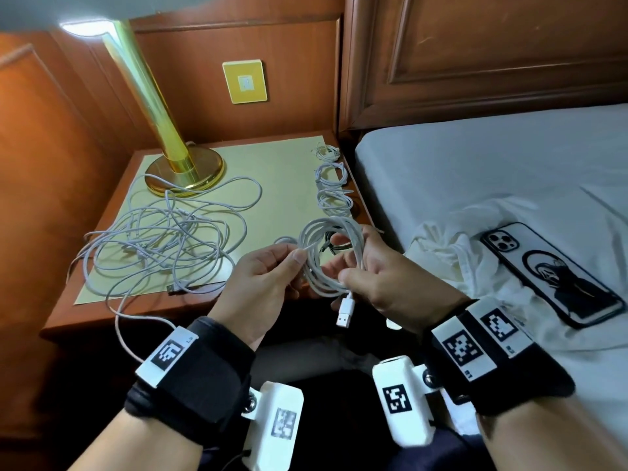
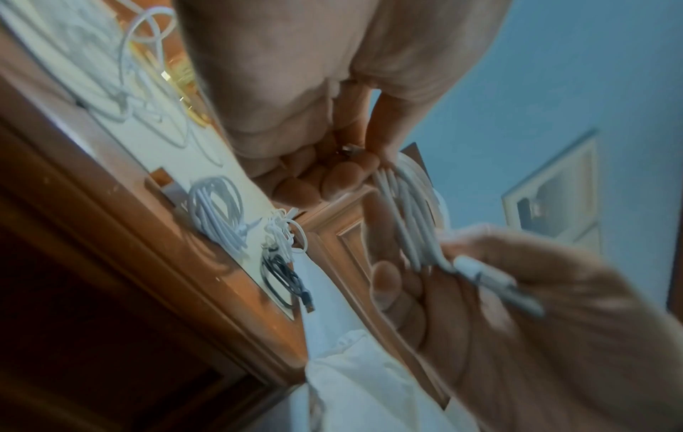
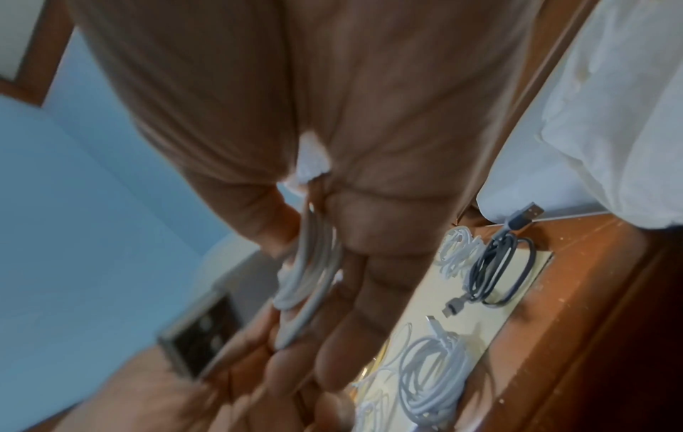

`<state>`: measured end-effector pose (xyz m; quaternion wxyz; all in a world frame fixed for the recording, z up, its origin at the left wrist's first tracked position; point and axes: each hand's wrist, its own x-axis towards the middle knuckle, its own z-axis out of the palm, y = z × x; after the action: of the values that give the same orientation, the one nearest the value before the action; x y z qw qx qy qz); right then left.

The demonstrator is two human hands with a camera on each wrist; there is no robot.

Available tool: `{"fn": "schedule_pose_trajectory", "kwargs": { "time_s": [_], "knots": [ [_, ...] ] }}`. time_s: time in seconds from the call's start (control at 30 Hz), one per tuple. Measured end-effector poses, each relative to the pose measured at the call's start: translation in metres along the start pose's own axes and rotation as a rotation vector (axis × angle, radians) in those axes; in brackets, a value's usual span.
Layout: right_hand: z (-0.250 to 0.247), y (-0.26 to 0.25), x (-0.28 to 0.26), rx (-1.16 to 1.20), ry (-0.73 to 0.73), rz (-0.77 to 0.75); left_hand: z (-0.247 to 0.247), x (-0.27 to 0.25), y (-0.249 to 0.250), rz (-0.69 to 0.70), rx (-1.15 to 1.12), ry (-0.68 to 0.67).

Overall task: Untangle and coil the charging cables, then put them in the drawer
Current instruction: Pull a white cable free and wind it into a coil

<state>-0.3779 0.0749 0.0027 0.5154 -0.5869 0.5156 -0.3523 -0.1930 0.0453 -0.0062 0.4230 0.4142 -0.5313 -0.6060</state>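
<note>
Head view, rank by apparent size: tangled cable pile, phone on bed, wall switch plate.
1. tangled cable pile
2. phone
3. wall switch plate; farthest from the camera, so its true size relative to the phone is unsure.

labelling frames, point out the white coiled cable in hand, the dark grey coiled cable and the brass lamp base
white coiled cable (image 1: 331, 256): head view, loop's strands
dark grey coiled cable (image 3: 495, 271): right wrist view, bundled middle
brass lamp base (image 1: 207, 166): head view, round foot

hands: right hand (image 1: 380, 280) grips white coiled cable (image 1: 331, 256), USB plug (image 1: 346, 312) dangling below; left hand (image 1: 261, 280) pinches a strand of it | nightstand (image 1: 102, 300): tangled white cables (image 1: 163, 239) by brass lamp (image 1: 180, 164), small coils (image 1: 331, 185) along right edge | bed (image 1: 475, 171): phone (image 1: 550, 273) face down
</note>
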Motion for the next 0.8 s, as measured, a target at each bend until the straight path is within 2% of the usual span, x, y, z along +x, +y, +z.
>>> {"fn": "schedule_pose_trajectory", "kwargs": {
  "time_s": [0.07, 0.17, 0.33, 0.57, 0.67, 0.8],
  "knots": [
    [-0.003, -0.002, -0.004, 0.023, -0.046, -0.008, -0.002, 0.0, -0.002, -0.053, -0.122, -0.034],
    [-0.007, -0.003, -0.007, 0.065, -0.038, -0.04, 0.001, 0.0, -0.002, -0.092, -0.211, -0.082],
    [-0.006, 0.004, 0.0, 0.012, 0.071, -0.05, 0.001, 0.004, -0.004, -0.005, 0.108, -0.044],
    [0.007, 0.006, 0.003, -0.085, 0.104, -0.019, 0.003, 0.0, 0.003, 0.084, 0.169, 0.045],
    [0.008, 0.005, 0.003, -0.097, 0.182, -0.031, -0.002, 0.002, 0.003, 0.035, 0.095, 0.108],
    [0.014, 0.008, 0.008, -0.004, 0.259, 0.019, 0.0, 0.003, 0.005, -0.056, -0.085, 0.164]
  ]
}}
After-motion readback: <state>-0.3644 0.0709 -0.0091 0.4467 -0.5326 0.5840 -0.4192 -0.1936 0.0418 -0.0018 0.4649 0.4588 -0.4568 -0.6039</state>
